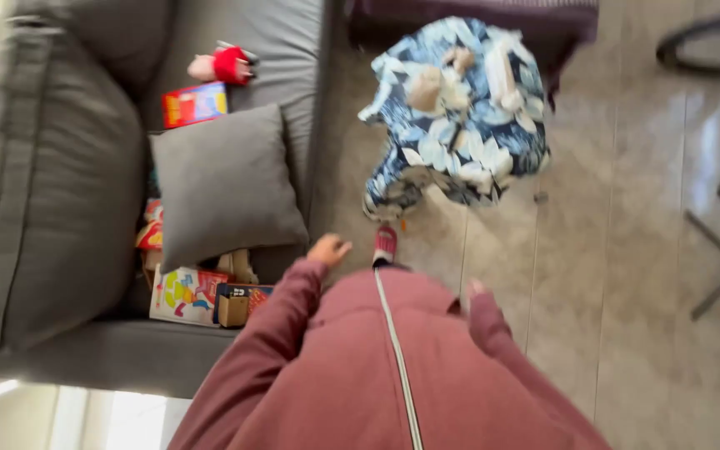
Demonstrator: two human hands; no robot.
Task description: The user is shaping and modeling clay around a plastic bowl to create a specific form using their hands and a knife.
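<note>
L hand (328,248) loosely curled by sofa (60,192), R hand (474,288) low

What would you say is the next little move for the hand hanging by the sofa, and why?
Probably a short reach of the left hand down and left toward the boxes piled on the grey sofa. That hand hangs empty, fingers loosely curled, just beyond the sofa's edge, and those boxes under the grey cushion are the nearest things to it. The right hand is blurred.

Grey sofa (52,192) at left, square grey cushion (225,185) on its seat. Pale glossy tiled floor (627,250), daylight glare on the tiles at right.
</note>
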